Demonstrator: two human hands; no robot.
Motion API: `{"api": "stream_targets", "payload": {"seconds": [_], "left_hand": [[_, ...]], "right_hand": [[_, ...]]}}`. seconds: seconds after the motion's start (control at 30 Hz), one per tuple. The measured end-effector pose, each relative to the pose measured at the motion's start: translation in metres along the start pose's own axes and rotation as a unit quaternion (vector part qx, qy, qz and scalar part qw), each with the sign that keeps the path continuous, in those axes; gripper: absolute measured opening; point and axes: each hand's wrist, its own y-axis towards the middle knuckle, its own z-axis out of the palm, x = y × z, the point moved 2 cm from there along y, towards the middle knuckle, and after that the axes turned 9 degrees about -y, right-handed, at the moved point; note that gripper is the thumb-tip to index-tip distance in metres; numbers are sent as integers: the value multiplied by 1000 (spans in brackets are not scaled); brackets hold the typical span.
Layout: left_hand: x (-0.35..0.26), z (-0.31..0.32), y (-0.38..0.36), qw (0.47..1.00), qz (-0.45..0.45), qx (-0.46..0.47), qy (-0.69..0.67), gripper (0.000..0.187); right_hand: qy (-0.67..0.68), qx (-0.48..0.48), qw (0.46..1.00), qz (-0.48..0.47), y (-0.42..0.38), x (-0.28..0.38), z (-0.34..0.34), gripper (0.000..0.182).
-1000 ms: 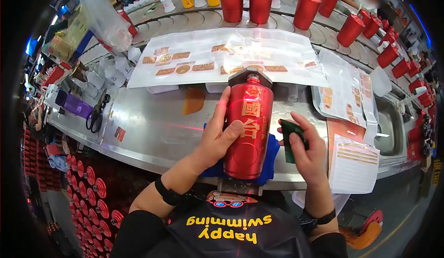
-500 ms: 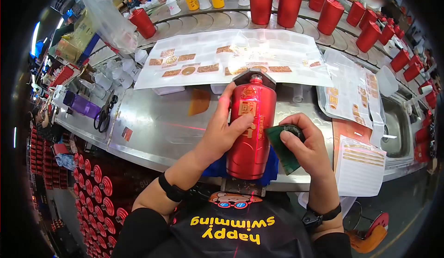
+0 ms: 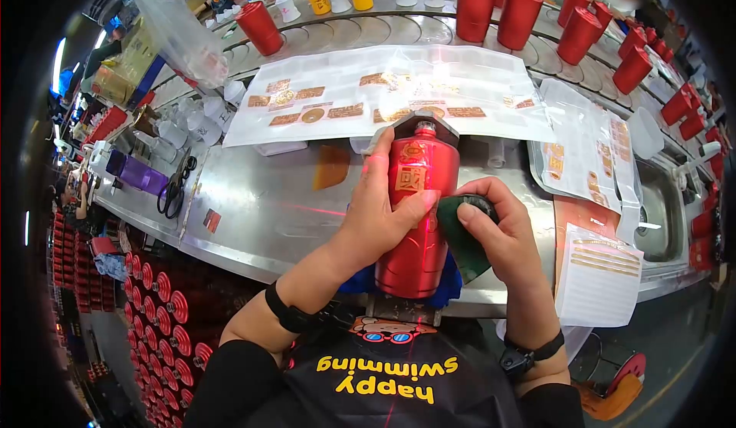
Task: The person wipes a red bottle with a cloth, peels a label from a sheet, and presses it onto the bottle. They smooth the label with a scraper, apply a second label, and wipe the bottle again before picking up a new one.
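Observation:
A glossy red bottle (image 3: 414,255) with gold characters rests in front of me, its narrow neck away from me and a dark stand behind the neck. My left hand (image 3: 381,209) is wrapped round its left side, the thumb pressed on the front beside the gold label. Pinched in my right hand (image 3: 498,225) is a dark green scraper sheet (image 3: 469,251), whose edge meets the bottle's right side. Blue cloth (image 3: 452,286) shows under the bottle. Beyond it lies a white sheet with gold stickers (image 3: 345,71).
Red bottles (image 3: 475,10) stand on a curved conveyor behind. Black scissors (image 3: 175,190) and a purple object (image 3: 138,173) lie at left. A second sticker sheet (image 3: 575,113), a sink (image 3: 661,205) and a striped white sheet (image 3: 602,294) are at right.
My left thumb has moved right across the bottle's front. The green sheet has shifted left against the bottle's side. Bottles on the conveyor have moved right.

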Motion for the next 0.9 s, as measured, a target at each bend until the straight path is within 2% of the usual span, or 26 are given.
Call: {"api": "stream_targets", "payload": {"seconds": [0.13,0.23,0.33,0.43,0.63,0.9], "left_hand": [[1,2,-1,993,47,-17,105,92],[-2,3,-1,992,49,-17,114,93],[4,0,-1,1000,-7,4,-6,94],[2,1,-1,995,38,-3,88,95],[5,-1,-5,998,25,13,48,96],[-7,1,-13,985,95,26,138,105]], "right_hand": [[61,-12,998,7,-2,-3,3,19],[61,-11,998,9,-5,-9,2,19],[54,-17,998,8,-7,-9,0,19],[59,-20,998,9,-9,-9,0,18],[25,-5,1000,15,-15,-10,-3,20],[20,40,999,25,-21,-11,-3,20]]}}
